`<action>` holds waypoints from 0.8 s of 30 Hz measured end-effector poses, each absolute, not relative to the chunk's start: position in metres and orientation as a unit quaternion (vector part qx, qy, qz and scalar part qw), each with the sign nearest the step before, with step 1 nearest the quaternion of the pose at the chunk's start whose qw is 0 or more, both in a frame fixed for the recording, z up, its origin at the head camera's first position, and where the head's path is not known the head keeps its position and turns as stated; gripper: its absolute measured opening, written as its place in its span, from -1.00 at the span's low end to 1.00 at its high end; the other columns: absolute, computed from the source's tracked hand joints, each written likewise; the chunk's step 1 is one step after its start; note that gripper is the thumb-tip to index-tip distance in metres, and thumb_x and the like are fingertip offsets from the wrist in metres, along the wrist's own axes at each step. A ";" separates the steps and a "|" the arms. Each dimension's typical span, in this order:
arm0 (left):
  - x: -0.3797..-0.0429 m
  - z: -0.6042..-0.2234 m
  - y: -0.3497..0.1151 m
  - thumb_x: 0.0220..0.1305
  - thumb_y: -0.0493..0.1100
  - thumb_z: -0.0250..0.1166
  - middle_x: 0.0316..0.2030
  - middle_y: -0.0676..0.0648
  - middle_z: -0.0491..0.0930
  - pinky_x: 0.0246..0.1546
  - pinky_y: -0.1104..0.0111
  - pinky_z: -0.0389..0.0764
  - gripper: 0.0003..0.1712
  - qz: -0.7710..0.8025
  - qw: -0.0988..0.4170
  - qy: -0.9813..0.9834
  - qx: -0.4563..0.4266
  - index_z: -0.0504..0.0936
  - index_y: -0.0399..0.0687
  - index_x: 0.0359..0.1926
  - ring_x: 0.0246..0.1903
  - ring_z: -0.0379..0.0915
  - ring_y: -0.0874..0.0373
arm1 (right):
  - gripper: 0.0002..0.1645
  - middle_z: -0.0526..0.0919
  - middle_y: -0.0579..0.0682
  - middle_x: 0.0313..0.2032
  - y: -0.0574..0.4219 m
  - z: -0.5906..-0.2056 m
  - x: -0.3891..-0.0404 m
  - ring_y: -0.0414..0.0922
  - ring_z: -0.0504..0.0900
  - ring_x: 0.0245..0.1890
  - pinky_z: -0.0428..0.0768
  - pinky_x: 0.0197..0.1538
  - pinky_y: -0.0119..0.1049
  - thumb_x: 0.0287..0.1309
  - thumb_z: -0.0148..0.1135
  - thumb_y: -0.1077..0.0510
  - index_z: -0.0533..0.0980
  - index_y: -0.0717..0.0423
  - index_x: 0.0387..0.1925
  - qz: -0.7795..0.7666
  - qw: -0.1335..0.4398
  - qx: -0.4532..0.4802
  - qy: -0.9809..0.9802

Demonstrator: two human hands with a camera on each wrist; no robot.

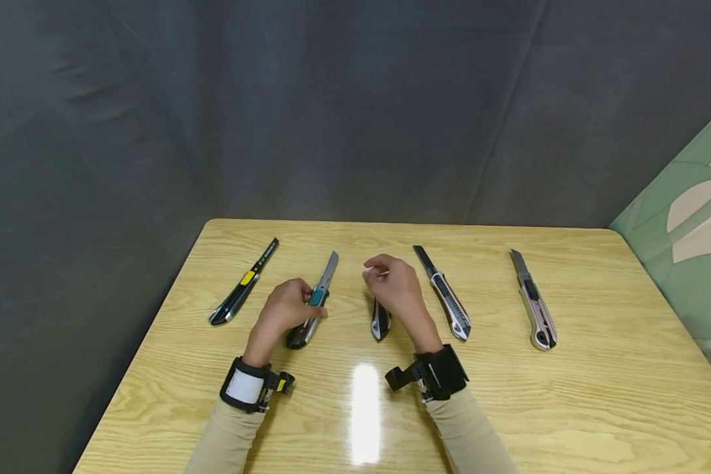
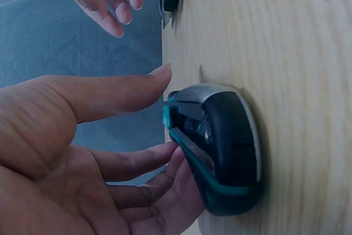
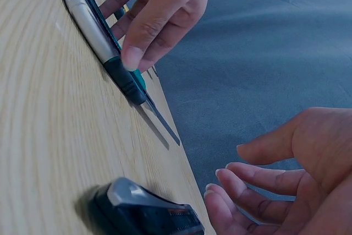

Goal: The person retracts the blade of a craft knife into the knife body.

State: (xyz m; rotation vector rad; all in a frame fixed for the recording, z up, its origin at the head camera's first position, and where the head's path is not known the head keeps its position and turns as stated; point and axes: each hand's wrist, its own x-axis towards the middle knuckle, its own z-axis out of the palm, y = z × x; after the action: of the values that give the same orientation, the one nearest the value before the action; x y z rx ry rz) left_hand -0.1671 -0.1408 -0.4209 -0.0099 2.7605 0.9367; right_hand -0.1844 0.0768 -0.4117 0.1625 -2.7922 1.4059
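Note:
A box cutter with a teal slider (image 1: 317, 297) and dark grip lies on the table, its blade extended toward the far edge. My left hand (image 1: 286, 305) is around its middle; in the left wrist view the fingers (image 2: 159, 177) reach along one side and the thumb stays slightly apart. My right hand (image 1: 395, 288) hovers over a second, black and silver box cutter (image 1: 381, 322), whose front part it hides in the head view. In the right wrist view, the loosely bent fingers (image 3: 247, 191) hold nothing beside this box cutter (image 3: 146, 210).
A black box cutter with a yellow slider (image 1: 247, 278) lies at the left. Toward the right lie a silver and black box cutter (image 1: 450, 303) and another silver one (image 1: 539, 313), both with blades out. A dark curtain (image 1: 355, 112) hangs behind the wooden table (image 1: 616, 395).

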 end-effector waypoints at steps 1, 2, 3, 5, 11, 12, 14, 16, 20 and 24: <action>-0.167 -0.421 -0.140 -0.13 -0.01 0.52 -0.27 -0.15 0.58 -0.44 0.26 0.53 -0.42 0.319 0.112 0.941 -0.003 0.55 -0.26 -0.15 -0.40 0.43 0.06 | -0.79 0.63 -0.01 -0.31 0.076 -0.412 -0.184 -0.16 0.59 -0.36 0.61 -0.43 -0.21 0.20 0.19 0.11 0.58 -0.01 -0.13 0.450 0.005 0.053 -0.891; -0.168 -0.422 -0.140 -0.17 -0.01 0.54 -0.27 -0.14 0.58 -0.43 0.26 0.53 -0.41 0.317 0.109 0.942 -0.003 0.55 -0.26 -0.16 -0.39 0.43 0.06 | -0.78 0.63 0.00 -0.31 0.075 -0.412 -0.184 -0.16 0.58 -0.36 0.61 -0.42 -0.20 0.20 0.19 0.10 0.59 0.00 -0.12 0.451 0.005 0.053 -0.891; -0.168 -0.422 -0.139 -0.19 -0.01 0.55 -0.28 -0.13 0.58 -0.42 0.25 0.53 -0.41 0.315 0.106 0.943 -0.003 0.55 -0.25 -0.17 -0.39 0.43 0.06 | -0.78 0.63 0.00 -0.30 0.074 -0.412 -0.184 -0.15 0.58 -0.36 0.61 -0.42 -0.20 0.20 0.19 0.10 0.59 0.01 -0.11 0.453 0.005 0.054 -0.890; -0.169 -0.424 -0.139 -0.23 -0.03 0.57 -0.28 -0.12 0.59 -0.41 0.24 0.53 -0.40 0.314 0.100 0.944 -0.001 0.55 -0.24 -0.18 -0.39 0.43 0.07 | -0.77 0.63 0.01 -0.29 0.072 -0.413 -0.184 -0.15 0.57 -0.37 0.60 -0.43 -0.20 0.20 0.19 0.10 0.58 0.02 -0.10 0.456 0.001 0.057 -0.888; -0.171 -0.429 -0.135 -0.31 -0.07 0.59 -0.34 -0.10 0.60 -0.43 0.27 0.52 -0.40 0.306 0.085 0.948 -0.001 0.55 -0.22 -0.20 -0.41 0.44 0.09 | -0.74 0.63 -0.02 -0.31 0.063 -0.415 -0.183 -0.16 0.54 -0.43 0.53 -0.49 -0.25 0.21 0.17 0.10 0.58 0.05 -0.08 0.451 -0.016 0.064 -0.890; -0.171 -0.429 -0.135 -0.31 -0.08 0.58 -0.35 -0.10 0.60 -0.44 0.28 0.51 -0.41 0.303 0.081 0.950 0.000 0.56 -0.22 -0.21 -0.42 0.44 0.09 | -0.73 0.63 -0.02 -0.31 0.062 -0.416 -0.182 -0.15 0.54 -0.44 0.52 -0.51 -0.26 0.21 0.17 0.10 0.59 0.05 -0.08 0.449 -0.016 0.065 -0.891; -0.172 -0.429 -0.134 -0.30 -0.09 0.57 -0.39 -0.09 0.59 -0.48 0.30 0.50 -0.44 0.296 0.074 0.952 0.003 0.57 -0.23 -0.23 -0.45 0.44 0.09 | -0.74 0.63 -0.02 -0.32 0.060 -0.416 -0.182 -0.16 0.54 -0.46 0.52 -0.52 -0.27 0.21 0.18 0.10 0.59 0.05 -0.09 0.450 -0.016 0.067 -0.890; -0.173 -0.429 -0.133 -0.29 -0.08 0.55 -0.42 -0.09 0.59 -0.51 0.30 0.49 -0.47 0.291 0.069 0.954 0.005 0.58 -0.22 -0.25 -0.48 0.44 0.09 | -0.75 0.63 -0.01 -0.31 0.058 -0.415 -0.181 -0.16 0.54 -0.45 0.53 -0.52 -0.27 0.21 0.18 0.11 0.59 0.04 -0.09 0.453 -0.017 0.070 -0.889; -0.173 -0.428 -0.133 -0.26 -0.05 0.53 -0.42 -0.07 0.60 -0.52 0.30 0.49 -0.50 0.291 0.061 0.955 0.002 0.59 -0.19 -0.27 -0.49 0.43 0.09 | -0.78 0.63 -0.01 -0.31 0.055 -0.414 -0.179 -0.17 0.54 -0.43 0.55 -0.49 -0.26 0.22 0.15 0.11 0.58 -0.02 -0.11 0.455 -0.021 0.075 -0.887; -0.174 -0.425 -0.133 -0.25 -0.06 0.53 -0.38 -0.06 0.61 -0.45 0.26 0.54 -0.48 0.309 0.039 0.950 0.005 0.58 -0.16 -0.22 -0.46 0.44 0.11 | -0.80 0.63 -0.02 -0.31 0.052 -0.414 -0.179 -0.18 0.55 -0.43 0.57 -0.47 -0.25 0.22 0.16 0.12 0.59 -0.04 -0.13 0.463 -0.027 0.075 -0.883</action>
State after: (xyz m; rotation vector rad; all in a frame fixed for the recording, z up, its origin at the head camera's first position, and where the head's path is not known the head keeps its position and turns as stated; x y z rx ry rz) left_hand -0.1739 -0.1331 -0.4248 0.0153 2.9129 0.9474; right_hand -0.1793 0.0518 -0.4136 0.2388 -2.8225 1.4787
